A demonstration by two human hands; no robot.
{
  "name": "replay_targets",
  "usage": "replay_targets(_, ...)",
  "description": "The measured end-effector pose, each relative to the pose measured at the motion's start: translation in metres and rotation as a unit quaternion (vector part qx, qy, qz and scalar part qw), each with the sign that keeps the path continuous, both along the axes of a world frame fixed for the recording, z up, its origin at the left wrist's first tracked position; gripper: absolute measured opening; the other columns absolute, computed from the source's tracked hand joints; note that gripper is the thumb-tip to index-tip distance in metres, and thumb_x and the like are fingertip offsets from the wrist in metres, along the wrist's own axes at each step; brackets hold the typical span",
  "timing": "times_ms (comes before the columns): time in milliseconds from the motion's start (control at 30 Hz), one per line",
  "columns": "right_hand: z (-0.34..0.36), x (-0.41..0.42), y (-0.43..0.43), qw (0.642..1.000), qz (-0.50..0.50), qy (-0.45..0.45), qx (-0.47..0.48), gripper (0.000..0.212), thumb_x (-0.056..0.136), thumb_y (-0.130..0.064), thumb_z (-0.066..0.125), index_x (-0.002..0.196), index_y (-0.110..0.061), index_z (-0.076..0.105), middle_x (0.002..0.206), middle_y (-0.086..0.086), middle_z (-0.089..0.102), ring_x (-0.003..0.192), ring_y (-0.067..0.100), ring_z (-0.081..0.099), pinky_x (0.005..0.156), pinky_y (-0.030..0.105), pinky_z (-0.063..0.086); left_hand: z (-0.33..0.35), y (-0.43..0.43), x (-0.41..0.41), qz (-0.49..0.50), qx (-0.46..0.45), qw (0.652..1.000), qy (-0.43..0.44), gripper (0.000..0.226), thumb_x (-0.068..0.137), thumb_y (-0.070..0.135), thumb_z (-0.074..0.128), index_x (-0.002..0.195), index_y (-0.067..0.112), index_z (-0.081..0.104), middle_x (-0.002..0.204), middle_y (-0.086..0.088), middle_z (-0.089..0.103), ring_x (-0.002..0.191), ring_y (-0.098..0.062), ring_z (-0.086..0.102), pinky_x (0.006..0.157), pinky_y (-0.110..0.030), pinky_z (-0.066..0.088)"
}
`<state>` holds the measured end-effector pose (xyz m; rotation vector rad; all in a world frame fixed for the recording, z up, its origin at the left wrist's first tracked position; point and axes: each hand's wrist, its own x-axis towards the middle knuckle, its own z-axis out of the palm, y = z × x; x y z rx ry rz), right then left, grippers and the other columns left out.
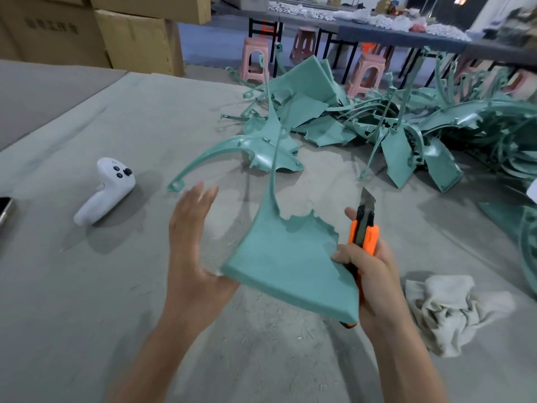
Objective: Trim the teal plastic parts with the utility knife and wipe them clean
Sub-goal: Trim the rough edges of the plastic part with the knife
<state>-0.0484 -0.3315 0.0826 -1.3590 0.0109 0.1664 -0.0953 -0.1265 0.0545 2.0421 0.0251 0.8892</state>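
Where grey cloth covers it, the work surface (87, 286) runs wide and bare along its near and left stretches, leaving open room around both hands.

Heap of teal parts (406, 120): curved strips and flat panels, tangled, along the far right of the surface and reaching toward its right edge. One loose teal part (255, 152) lies apart from the heap, near the middle.

Held teal part (290, 266): raised above the near middle of the surface, between the two hands. Its broad panel sits low and near the person, with a ragged upper edge. A thin strip rises from it, so the long axis runs near to far, tip pointing at the far edge.

Left hand (194, 251): fingers straight and spread, palm against the panel's lower left corner, gripping nothing.

Right hand (372, 274): fingers curled round the utility knife (366, 228), thumb lying on the panel's right edge. The orange and black handle stands just beside that edge, blade out, pointing up and away.

Crumpled rag (453, 309): on the surface, right of the right hand, apart from it.

White controller (107, 189): left of the left hand, well apart, toward the left edge.
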Motion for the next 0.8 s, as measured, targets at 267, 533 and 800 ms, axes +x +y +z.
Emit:
replay_targets(267,0.007,-0.004,0.005,0.996,0.025,0.007,0.088,0.063,0.080,-0.041,0.067,0.126,-0.001,0.048,0.062,0.007,0.060,0.042,0.014,0.036,0.054,0.026,0.036,0.001,-0.005,0.002,-0.080,0.052,0.993,-0.076,0.018,0.089,0.020,0.062,0.103,0.022,0.072,0.143,-0.013,0.047,0.145,-0.037,0.022,0.118,-0.053,0.018)
replay_targets(533,0.006,-0.007,0.012,0.997,0.017,-0.067,-0.021,0.057,0.088,-0.064,0.039,0.126,-0.028,0.060,0.088,0.005,0.068,0.051,0.016,0.037,0.053,0.026,0.034,-0.001,-0.005,-0.005,0.081,0.079,0.988,-0.104,0.035,0.091,0.016,0.056,0.125,0.024,0.057,0.116,0.021,0.059,0.096,0.018,0.054,0.084,0.005,0.033)
replay_targets(800,0.003,-0.018,0.027,0.987,0.062,-0.129,-0.068,0.027,0.081,-0.044,0.067,0.108,-0.042,0.069,0.080,0.010,0.068,0.051,0.010,0.038,0.048,0.021,0.036,-0.013,-0.018,-0.002,0.078,0.192,0.975,-0.075,0.026,0.088,0.019,0.055,0.110,0.011,0.068,0.083,0.000,0.073,0.081,-0.013,0.057,0.069,-0.021,0.043)
